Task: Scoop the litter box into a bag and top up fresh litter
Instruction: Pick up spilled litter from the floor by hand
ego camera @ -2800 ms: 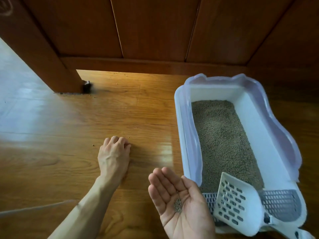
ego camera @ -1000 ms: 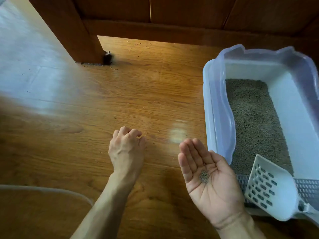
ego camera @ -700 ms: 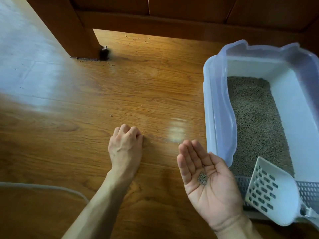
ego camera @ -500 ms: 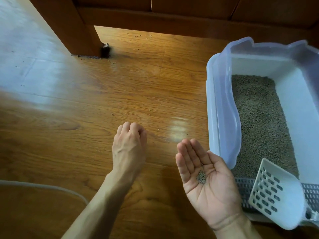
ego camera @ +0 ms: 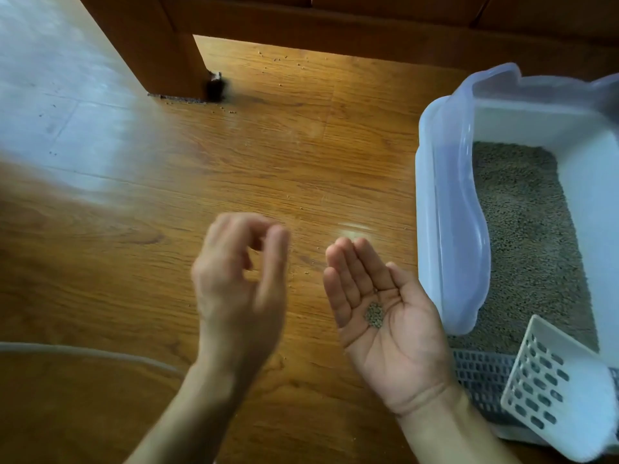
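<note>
Right hand [ego camera: 390, 316] lies palm up, fingers straight, cradling a small heap of litter pellets [ego camera: 374, 314]; blurred left hand [ego camera: 239, 283] hovers beside it, fingers curled, grip unclear; litter box [ego camera: 449, 229] sits right, scoop [ego camera: 552, 393] propped at its near end

Litter box [ego camera: 432, 182] — white, translucent rim, grey litter [ego camera: 522, 236] inside. Slotted white scoop [ego camera: 552, 386] leans at its near end; a few pellets [ego camera: 374, 314] in my palm.

Glossy wood floor [ego camera: 268, 155], window glare at left; dark wooden furniture [ego camera: 368, 25] along top.
</note>
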### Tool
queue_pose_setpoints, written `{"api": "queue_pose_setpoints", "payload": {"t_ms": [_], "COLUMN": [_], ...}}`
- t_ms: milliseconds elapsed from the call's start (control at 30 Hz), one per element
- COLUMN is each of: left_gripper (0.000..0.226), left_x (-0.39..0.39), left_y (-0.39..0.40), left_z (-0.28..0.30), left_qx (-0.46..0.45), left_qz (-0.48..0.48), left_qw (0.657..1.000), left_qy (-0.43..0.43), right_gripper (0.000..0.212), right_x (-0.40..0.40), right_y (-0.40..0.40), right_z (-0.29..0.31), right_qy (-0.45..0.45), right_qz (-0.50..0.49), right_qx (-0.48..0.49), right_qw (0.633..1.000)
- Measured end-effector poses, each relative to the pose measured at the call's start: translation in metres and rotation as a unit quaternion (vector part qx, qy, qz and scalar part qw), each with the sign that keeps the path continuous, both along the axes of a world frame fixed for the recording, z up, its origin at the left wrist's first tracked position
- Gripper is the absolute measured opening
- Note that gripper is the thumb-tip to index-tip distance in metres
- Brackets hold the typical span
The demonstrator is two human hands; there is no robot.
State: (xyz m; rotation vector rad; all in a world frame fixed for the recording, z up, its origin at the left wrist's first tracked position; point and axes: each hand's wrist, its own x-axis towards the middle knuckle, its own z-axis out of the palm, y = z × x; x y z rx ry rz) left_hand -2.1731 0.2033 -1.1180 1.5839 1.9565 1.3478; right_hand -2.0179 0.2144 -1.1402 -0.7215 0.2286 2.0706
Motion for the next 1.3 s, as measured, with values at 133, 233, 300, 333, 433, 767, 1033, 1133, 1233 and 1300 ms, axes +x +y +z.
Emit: {"api": "queue_pose_setpoints", "payload": {"t_ms": [133, 233, 300, 333, 433, 767, 1033, 1133, 1233, 1300], "left_gripper": [0.008, 0.020, 0.025, 0.026, 0.025, 0.013, 0.020, 0.022, 0.015, 0.013], "left_x": [-0.053, -0.075, -0.080, -0.081, -0.085, -0.089, 0.008, 0.036, 0.042, 0.032], "left_y": [0.043, 0.059, 0.062, 0.062, 0.062, 0.071, -0.004, -0.018, -0.019, -0.013], "left_z": [-0.044, -0.070, -0.078, -0.081, -0.084, -0.088, 0.006, 0.006, 0.002, 0.004], "left_qx": [-0.133, -0.193, -0.217, -0.223, -0.229, -0.247, -0.037, 0.016, 0.029, 0.039], "left_qz": [0.149, 0.157, 0.152, 0.154, 0.163, 0.114, -0.075, -0.156, -0.181, -0.153], "left_qw": [0.980, 0.966, 0.959, 0.957, 0.951, 0.941, 0.992, 0.980, 0.974, 0.983], "left_qy": [-0.019, 0.071, 0.095, 0.105, 0.125, 0.200, 0.096, 0.125, 0.132, 0.098], "right_gripper": [0.052, 0.055, 0.057, 0.057, 0.056, 0.048, 0.053, 0.056, 0.050, 0.042], "right_x": [0.004, 0.006, 0.008, 0.009, 0.013, 0.024, 0.014, 0.007, 0.004, 0.004], "right_y": [-0.003, -0.006, -0.006, -0.006, -0.005, -0.003, 0.000, 0.003, 0.005, 0.008], "right_z": [-0.010, -0.016, -0.019, -0.021, -0.024, -0.024, -0.018, -0.015, -0.012, -0.006], "right_qy": [-0.007, -0.007, -0.023, -0.024, -0.025, -0.006, -0.028, -0.041, -0.035, -0.026], "right_qz": [0.002, 0.002, 0.005, 0.008, 0.017, -0.004, -0.039, -0.023, 0.006, 0.001], "right_qx": [-0.006, 0.001, -0.003, -0.001, 0.000, 0.004, -0.028, -0.048, -0.049, -0.027], "right_qw": [1.000, 1.000, 1.000, 1.000, 1.000, 1.000, 0.998, 0.998, 0.998, 0.999]}}
